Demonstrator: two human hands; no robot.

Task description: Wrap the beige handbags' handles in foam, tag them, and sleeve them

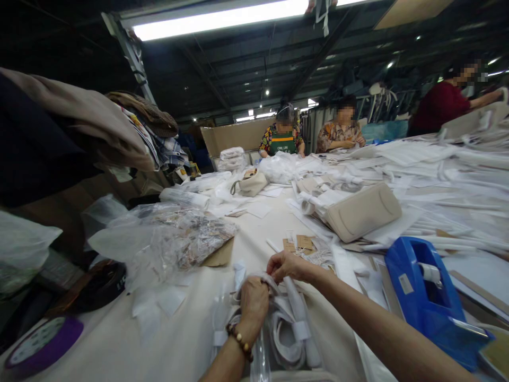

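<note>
- Nearest the camera, two bare forearms reach forward to the left of the blue plastic tape dispenser (423,297); a brown-beaded bracelet (239,342) sits on the left wrist
- left hand (254,303) is curled shut over the top of a bundle of white flat fabric straps (292,331), fingers wrapped round it; how hard it grips cannot be told
- right hand (287,265), just beyond the left and a little nearer the dispenser, has thumb and fingers pinched closed on the far ends of the same straps; the other fingers are tucked in
- the bundle lies on the cream tabletop (191,329), left of the dispenser and close to the person; part of it seems sheathed in clear film
- its long axis runs near-to-far, away from the person, the far end leaning away from the dispenser; the gathered ends point away toward the hands, and a looped coil lies at the near end
- judged from the grip, the step in hand is gathering or squaring the strap ends; a further move would call for the left hand to pin the bundle while the right works the ends, without the loops spilling
- beyond the dispenser lies a beige oblong handbag (361,212); well to its left, a clear plastic bag of brown tags (186,239); co-workers (284,135) sit far beyond it
</note>
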